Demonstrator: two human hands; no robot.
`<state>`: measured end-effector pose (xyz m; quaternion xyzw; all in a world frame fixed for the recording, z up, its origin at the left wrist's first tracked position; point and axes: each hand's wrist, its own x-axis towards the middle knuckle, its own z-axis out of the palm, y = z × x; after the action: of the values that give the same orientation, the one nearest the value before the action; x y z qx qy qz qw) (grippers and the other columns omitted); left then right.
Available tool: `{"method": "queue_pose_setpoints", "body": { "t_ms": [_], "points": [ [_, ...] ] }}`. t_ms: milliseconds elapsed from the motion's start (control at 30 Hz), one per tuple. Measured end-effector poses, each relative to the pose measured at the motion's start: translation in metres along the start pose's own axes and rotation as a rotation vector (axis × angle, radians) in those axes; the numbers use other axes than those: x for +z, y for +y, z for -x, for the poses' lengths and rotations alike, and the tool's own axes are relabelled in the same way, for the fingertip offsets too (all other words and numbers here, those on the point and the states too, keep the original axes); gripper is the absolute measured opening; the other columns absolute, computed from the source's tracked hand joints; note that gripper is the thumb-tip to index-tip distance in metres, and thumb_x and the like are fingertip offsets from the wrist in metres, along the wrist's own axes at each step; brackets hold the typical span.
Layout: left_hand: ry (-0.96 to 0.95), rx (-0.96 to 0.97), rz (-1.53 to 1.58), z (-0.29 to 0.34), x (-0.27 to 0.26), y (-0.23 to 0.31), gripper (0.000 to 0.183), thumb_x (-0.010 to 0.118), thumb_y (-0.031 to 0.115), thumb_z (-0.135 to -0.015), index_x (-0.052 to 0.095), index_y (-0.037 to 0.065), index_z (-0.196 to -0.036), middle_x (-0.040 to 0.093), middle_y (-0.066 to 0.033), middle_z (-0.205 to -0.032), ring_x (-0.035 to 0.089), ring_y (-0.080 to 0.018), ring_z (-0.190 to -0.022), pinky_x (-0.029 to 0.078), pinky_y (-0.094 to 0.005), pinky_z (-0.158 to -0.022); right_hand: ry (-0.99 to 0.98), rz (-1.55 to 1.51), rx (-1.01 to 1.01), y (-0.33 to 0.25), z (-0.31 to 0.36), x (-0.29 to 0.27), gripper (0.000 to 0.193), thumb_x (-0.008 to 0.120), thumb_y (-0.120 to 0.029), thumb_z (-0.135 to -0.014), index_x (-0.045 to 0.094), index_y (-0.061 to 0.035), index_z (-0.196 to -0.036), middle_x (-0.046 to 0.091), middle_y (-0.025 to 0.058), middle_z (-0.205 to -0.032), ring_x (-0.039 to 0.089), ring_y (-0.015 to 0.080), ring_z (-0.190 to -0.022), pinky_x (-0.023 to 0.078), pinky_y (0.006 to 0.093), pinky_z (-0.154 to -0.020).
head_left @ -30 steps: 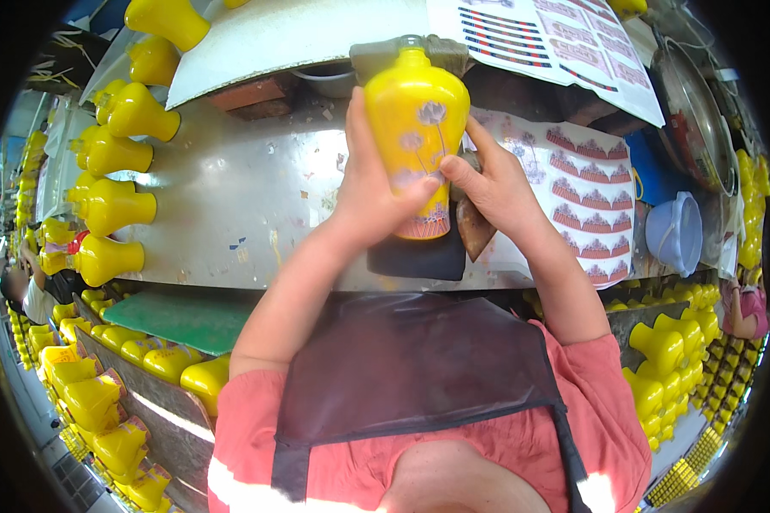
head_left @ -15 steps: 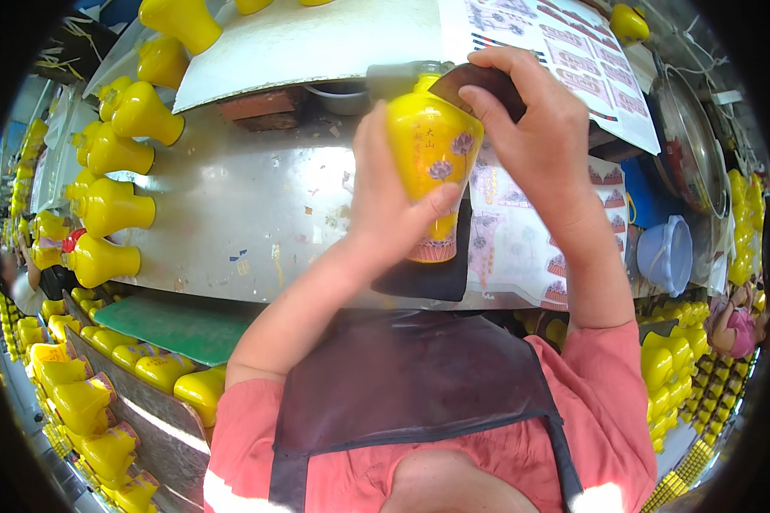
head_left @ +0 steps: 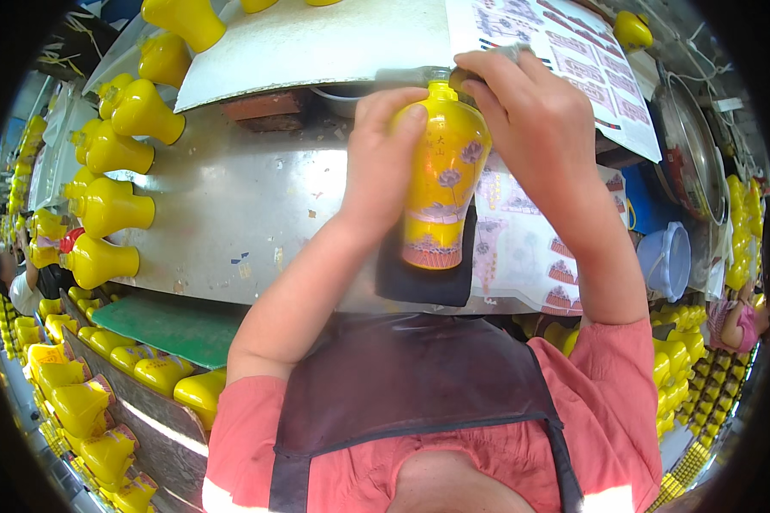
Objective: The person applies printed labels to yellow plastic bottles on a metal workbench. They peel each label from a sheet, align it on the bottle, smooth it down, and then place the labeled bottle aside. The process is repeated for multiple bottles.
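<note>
A glossy yellow bottle (head_left: pixel 441 192) with purple flower decals and a patterned band round its base stands before me, leaning slightly, over a black pad (head_left: pixel 423 289). My left hand (head_left: pixel 381 150) grips its upper left side, fingers and thumb around the shoulder. At the right of the neck, my right hand (head_left: pixel 535 115) is closed on a dark flat scraper (head_left: pixel 462 79); most of it is hidden by the fingers. Right of the bottle lies a sheet of printed decals (head_left: pixel 509 227).
Plain yellow bottles (head_left: pixel 115 209) line the table's left side. Beyond the metal table (head_left: pixel 257 205) are a white board (head_left: pixel 334 43), bricks (head_left: pixel 265 111) and another decal sheet (head_left: pixel 565 51). A pale bucket (head_left: pixel 664 261) is at right, a green board (head_left: pixel 171 329) at lower left.
The bottle has become more upright and shifted slightly right. My left hand has moved up to its shoulder. The scraper has turned in my right hand and now shows only in part.
</note>
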<state>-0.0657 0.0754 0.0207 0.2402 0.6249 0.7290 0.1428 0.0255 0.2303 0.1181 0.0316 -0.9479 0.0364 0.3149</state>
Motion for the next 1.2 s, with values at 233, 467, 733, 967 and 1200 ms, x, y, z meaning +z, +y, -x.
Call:
{"method": "queue_pose_setpoints", "body": {
  "t_ms": [233,467,733,967,1200],
  "points": [
    [-0.028,-0.204,0.369,-0.002,-0.005,0.01,0.028,0.058,0.018,-0.106,0.064,0.002,-0.127,0.064,-0.0078,-0.127,0.061,-0.0129,-0.113,0.051,-0.0308,-0.099,0.011,-0.297,-0.541,-0.05,0.047,0.005,0.024,0.076,-0.008,-0.069,0.073,-0.009,-0.093,0.063,0.0066,-0.085,0.071,0.024,-0.084,0.061,0.0353,-0.073],
    [-0.041,-0.017,-0.047,-0.001,-0.002,0.007,0.03,0.061,0.023,-0.099,0.068,0.005,-0.122,0.059,-0.0135,-0.121,0.056,-0.0262,-0.12,0.041,-0.0363,-0.108,-0.052,-0.31,-0.4,-0.04,0.055,-0.003,0.04,0.078,-0.022,-0.073,0.073,-0.0103,-0.111,0.061,0.0059,-0.081,0.066,0.0231,-0.077,0.055,0.0372,-0.067],
    [0.006,0.149,-0.292,0.0,0.004,0.008,0.033,0.058,0.028,-0.1,0.066,0.005,-0.123,0.058,-0.0157,-0.119,0.055,-0.031,-0.118,0.041,-0.0384,-0.106,0.169,-0.455,0.282,-0.005,0.023,0.008,0.023,0.07,-0.007,-0.092,0.068,-0.0032,-0.115,0.074,0.0145,-0.1,0.073,0.0316,-0.083,0.058,0.035,-0.074],
    [0.019,0.188,-0.208,0.0,0.004,0.001,0.036,0.053,0.03,-0.103,0.064,0.003,-0.124,0.057,-0.0168,-0.119,0.055,-0.0326,-0.116,0.042,-0.0409,-0.105,0.252,-0.178,-0.167,-0.007,0.051,0.008,0.027,0.078,-0.011,-0.077,0.076,-0.0119,-0.104,0.072,0.009,-0.098,0.072,0.0249,-0.087,0.058,0.035,-0.076],
    [-0.016,0.16,-0.305,0.015,-0.006,0.006,0.042,0.045,0.027,-0.105,0.056,0.002,-0.137,0.048,-0.0199,-0.141,0.047,-0.036,-0.132,0.036,-0.0434,-0.114,-0.013,-0.566,-0.26,-0.037,0.095,0.001,0.022,0.079,-0.011,-0.076,0.075,-0.011,-0.097,0.072,0.0071,-0.1,0.073,0.0245,-0.087,0.059,0.0357,-0.073]
  ]
}}
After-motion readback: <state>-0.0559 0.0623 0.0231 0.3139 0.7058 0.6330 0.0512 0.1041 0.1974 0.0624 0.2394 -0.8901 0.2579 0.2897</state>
